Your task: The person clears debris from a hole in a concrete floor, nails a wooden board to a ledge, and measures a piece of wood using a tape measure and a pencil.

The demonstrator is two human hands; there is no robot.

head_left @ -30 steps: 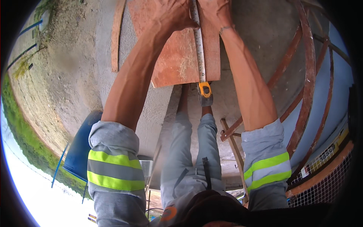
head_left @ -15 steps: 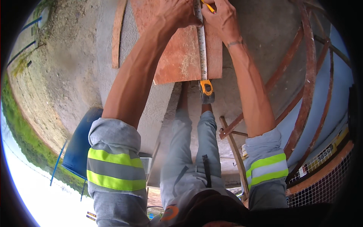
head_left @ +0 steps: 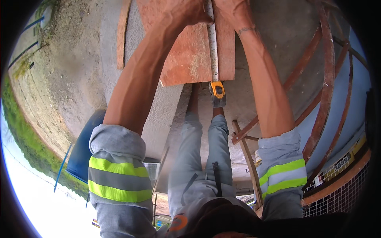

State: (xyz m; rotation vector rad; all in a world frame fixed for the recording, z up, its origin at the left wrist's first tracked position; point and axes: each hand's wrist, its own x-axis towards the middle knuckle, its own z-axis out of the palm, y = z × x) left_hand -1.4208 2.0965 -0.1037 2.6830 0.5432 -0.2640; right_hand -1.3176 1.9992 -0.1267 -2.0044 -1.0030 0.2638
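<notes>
A reddish wooden board lies below my hands, with pale sawdust on its near part. Along its right side runs the blade of a tape measure, and the yellow and black tape case sits at the near edge. My left hand is closed at the blade, its thumb lapping onto the metal strip; the other fingers are cut off by the upper edge. Close by, across the blade, my right hand is bent closed over the board. Its fingertips and the yellow pencil seen in it earlier are out of sight.
A narrow wood strip lies left of the board on rough concrete. Reddish timber pieces lean at the right, near wire mesh. A blue barrel stands at the left, and a wooden stick slants by my legs.
My right hand has shifted slightly up toward the upper edge, and the pencil has gone from view. The board and tape case sit slightly higher in the picture. My left hand stays at the blade.
</notes>
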